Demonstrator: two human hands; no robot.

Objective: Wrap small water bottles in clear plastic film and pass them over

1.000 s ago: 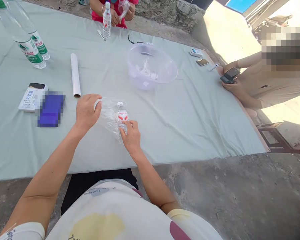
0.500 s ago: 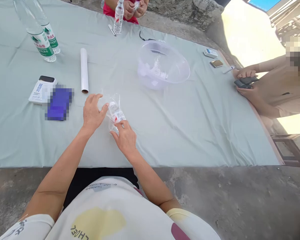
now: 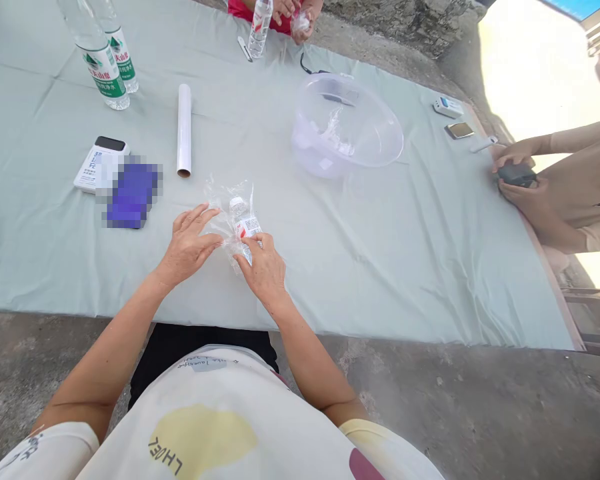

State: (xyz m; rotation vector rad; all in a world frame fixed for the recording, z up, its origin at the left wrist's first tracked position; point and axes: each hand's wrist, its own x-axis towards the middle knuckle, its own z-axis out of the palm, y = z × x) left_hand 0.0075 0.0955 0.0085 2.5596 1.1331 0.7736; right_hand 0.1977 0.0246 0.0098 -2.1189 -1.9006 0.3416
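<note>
A small clear water bottle point(image 3: 249, 227) with a white cap and a white-and-red label lies on the table, its cap pointing away from me. Crumpled clear plastic film point(image 3: 219, 193) lies around and under it, spreading mostly to its left. My right hand point(image 3: 266, 272) grips the bottle's lower end, thumb on the left and fingers over the top. On the other side, my left hand point(image 3: 187, 243) is at the film's left edge. Its thumb and fingers are apart; whether the tips touch the film I cannot tell.
Beyond my hands are a roll of film point(image 3: 184, 130) and a translucent basin point(image 3: 347, 127) holding crumpled film. To the left are a white box point(image 3: 99, 167), a blurred purple item point(image 3: 133, 197) and large water bottles point(image 3: 103, 73). Two people handle objects at the far and right edges.
The view has shifted, so most things sit further right. My left hand has moved nearer the bottle's lower half, and the film to its left is more spread out. My right hand stays on the bottle.
</note>
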